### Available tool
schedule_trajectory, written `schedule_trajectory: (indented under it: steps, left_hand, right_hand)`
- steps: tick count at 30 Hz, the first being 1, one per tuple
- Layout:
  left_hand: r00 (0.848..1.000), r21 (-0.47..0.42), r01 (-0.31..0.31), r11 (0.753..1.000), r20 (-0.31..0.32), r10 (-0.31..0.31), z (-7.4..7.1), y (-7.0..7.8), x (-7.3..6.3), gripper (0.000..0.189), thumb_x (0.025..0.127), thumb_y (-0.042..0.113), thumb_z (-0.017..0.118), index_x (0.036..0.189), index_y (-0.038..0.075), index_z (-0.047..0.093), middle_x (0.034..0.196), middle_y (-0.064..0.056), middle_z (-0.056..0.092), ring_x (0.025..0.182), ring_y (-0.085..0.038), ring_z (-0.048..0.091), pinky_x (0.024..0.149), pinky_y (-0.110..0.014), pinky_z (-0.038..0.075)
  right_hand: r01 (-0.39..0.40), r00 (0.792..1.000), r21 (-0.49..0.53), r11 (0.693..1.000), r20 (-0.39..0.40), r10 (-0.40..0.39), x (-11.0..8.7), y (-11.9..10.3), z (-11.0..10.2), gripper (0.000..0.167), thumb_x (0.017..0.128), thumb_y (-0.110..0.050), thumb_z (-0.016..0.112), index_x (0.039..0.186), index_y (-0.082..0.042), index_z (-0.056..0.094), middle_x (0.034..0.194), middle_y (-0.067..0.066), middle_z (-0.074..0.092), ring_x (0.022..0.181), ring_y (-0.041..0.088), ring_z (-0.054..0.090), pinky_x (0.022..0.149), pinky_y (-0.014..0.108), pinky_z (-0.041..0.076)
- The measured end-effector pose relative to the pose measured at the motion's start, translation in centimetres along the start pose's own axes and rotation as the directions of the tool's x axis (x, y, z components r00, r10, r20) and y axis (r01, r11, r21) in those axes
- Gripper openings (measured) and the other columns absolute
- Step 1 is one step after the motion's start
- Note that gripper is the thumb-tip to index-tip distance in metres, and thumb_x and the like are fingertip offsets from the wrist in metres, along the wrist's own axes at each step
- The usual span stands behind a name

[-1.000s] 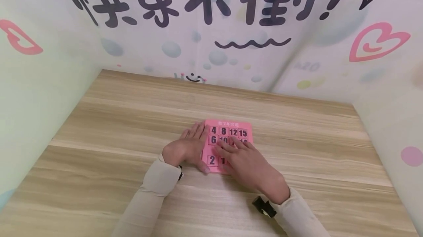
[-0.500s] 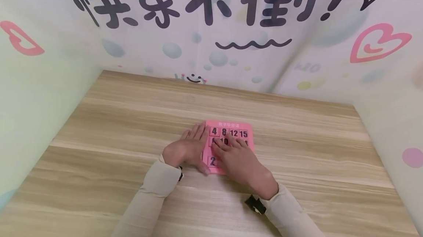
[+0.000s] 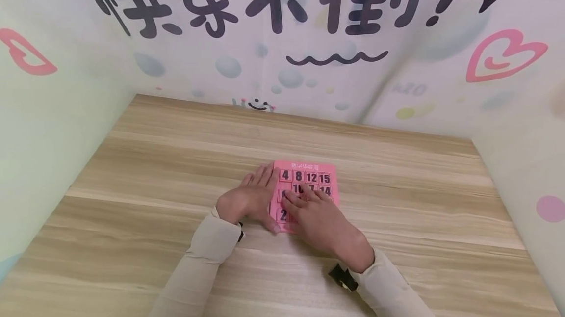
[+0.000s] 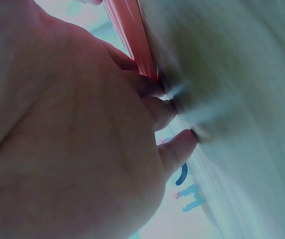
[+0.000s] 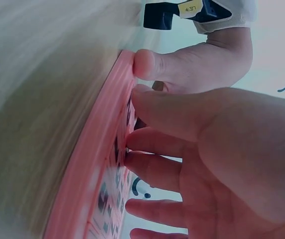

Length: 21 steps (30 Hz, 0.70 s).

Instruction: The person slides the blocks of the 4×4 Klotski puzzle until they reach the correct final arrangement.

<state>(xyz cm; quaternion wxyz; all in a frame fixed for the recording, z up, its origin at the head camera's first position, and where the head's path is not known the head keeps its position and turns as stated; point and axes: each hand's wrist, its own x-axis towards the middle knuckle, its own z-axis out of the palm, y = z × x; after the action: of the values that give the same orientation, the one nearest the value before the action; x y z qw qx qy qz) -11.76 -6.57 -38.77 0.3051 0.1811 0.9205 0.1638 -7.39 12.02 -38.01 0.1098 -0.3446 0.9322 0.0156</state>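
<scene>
A pink sliding number puzzle (image 3: 304, 166) lies flat on the wooden table, its black-numbered tiles facing up. Along its left side rests my left hand (image 3: 251, 200), with fingers extended and the thumb at the near left corner. In the left wrist view those fingertips touch the tabletop beside the pink side wall (image 4: 132, 40). My right hand (image 3: 326, 224) spreads over the near right part of the puzzle, touching the tiles with its fingertips. One finger is on the 6 tile (image 3: 283, 195) in the left column, partly covering it. Several lower tiles are hidden beneath this hand.
The wooden table (image 3: 176, 150) extends around the puzzle on all sides. Behind it stands a printed backdrop (image 3: 198, 71) with large black characters, and pale panels close off the left and right. Each wrist carries a small black device (image 3: 343, 277).
The 6 tile has slid toward the near side, leaving a gap below the 4 tile. My right hand has shifted left, then slightly toward me. The left hand has stayed in place.
</scene>
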Motion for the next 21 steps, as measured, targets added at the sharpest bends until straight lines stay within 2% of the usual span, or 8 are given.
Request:
schedule_trajectory:
  steps: [12, 17, 21]
  left_hand:
    - [1.000, -0.010, -0.003, 1.000, -0.004, 0.003, 0.1, -0.1, -0.1, 0.136, 0.068, 0.050, 0.087, 0.159, 0.004, -0.003, 0.166, -0.013, -0.012, 0.153, -0.029, -0.011, 0.125, -0.048, 0.000]
    - [1.000, -0.009, -0.003, 1.000, -0.001, 0.003, 0.0, -0.1, -0.1, 0.137, 0.068, 0.050, 0.087, 0.158, 0.004, -0.005, 0.166, -0.013, -0.013, 0.153, -0.030, -0.012, 0.125, -0.048, -0.001]
    - [1.000, -0.024, 0.006, 1.000, 0.007, -0.006, 0.0, 0.0, 0.0, 0.138, 0.067, 0.050, 0.088, 0.159, 0.005, -0.006, 0.166, -0.012, -0.015, 0.153, -0.029, -0.014, 0.125, -0.047, -0.002]
  right_hand:
    - [0.014, 1.000, -0.017, 1.000, 0.008, -0.014, -0.3, -0.4, -0.4, 0.051, 0.100, -0.045, 0.053, 0.143, -0.018, 0.055, 0.150, 0.000, 0.050, 0.143, 0.036, 0.038, 0.113, 0.055, 0.037]
    - [0.048, 0.999, -0.043, 0.998, 0.004, -0.048, -0.4, -0.3, -0.7, 0.050, 0.100, -0.044, 0.054, 0.141, -0.017, 0.057, 0.148, 0.000, 0.053, 0.142, 0.035, 0.041, 0.111, 0.055, 0.040]
    - [0.031, 1.000, -0.037, 0.999, 0.004, -0.031, -0.7, 0.3, -1.2, 0.044, 0.100, -0.033, 0.055, 0.141, -0.018, 0.057, 0.147, -0.001, 0.053, 0.142, 0.035, 0.040, 0.113, 0.056, 0.037]
